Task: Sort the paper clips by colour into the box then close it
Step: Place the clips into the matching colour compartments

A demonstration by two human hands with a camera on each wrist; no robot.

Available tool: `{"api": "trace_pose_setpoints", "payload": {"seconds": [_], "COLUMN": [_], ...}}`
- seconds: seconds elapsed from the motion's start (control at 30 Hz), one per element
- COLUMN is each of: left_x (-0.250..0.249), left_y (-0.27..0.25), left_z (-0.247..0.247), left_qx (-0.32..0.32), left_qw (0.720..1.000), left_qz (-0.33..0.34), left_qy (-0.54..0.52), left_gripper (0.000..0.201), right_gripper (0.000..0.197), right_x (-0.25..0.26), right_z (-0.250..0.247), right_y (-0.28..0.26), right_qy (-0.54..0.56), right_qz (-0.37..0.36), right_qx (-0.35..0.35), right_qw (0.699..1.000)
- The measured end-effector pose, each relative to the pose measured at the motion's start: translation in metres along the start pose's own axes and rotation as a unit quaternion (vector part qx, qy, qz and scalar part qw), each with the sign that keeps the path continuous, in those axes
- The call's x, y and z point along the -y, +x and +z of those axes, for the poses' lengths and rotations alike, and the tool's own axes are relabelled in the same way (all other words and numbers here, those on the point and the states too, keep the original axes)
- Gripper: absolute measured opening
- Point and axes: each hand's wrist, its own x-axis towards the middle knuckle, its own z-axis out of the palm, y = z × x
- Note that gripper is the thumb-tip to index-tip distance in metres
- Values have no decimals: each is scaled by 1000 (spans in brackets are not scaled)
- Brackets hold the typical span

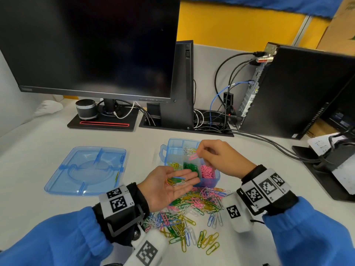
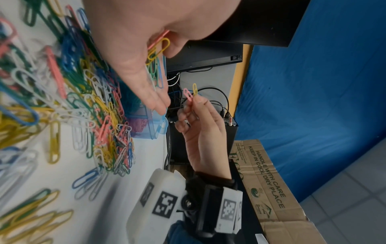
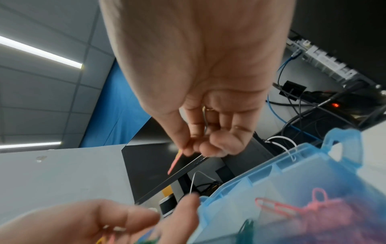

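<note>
Over the box (image 1: 173,145), right-hand fingers (image 2: 189,109) pinch two clips (image 2: 191,94).

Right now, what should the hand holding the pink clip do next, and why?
Probably lower the right hand a little and let go of the pink paper clip over the box's pink pile. It pinches a pink and a yellow clip just above the box, and the pink compartment lies directly below. The yellow one should go elsewhere.
</note>
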Motion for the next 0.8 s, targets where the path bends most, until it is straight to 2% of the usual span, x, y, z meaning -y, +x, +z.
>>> {"api": "trace_pose_setpoints", "payload": {"seconds": [0.13, 0.3, 0.5, 0.6, 0.7, 0.8], "left_x": [4, 4, 2, 1, 0, 0], "left_y": [0, 0, 0, 0, 1, 2], "left_z": [1, 1, 0, 0, 0, 1], "left_qx": [-2, -8, -9, -9, -2, 6], "left_qw": [1000, 999, 1000, 1000, 1000, 1000], "left_qz": [-24, -26, -22, -15, -7, 3], "left_qy": [19, 21, 15, 6, -8, -30], "left_gripper": [43, 42, 44, 45, 49, 56], "right_gripper": [22, 26, 26, 24, 24, 22], "right_x": [8, 19, 19, 4, -9, -15], "right_z": [5, 10, -11, -27, -31, -27], "right_y": [14, 38, 36, 28, 16, 5], "right_qy": [-70, -77, -80, -122, -171, -185], "right_qz": [-13, -19, -9, 32, 78, 62], "right_qx": [41, 89, 43, 13, 30, 0], "right_qw": [997, 993, 996, 992, 982, 981]}}
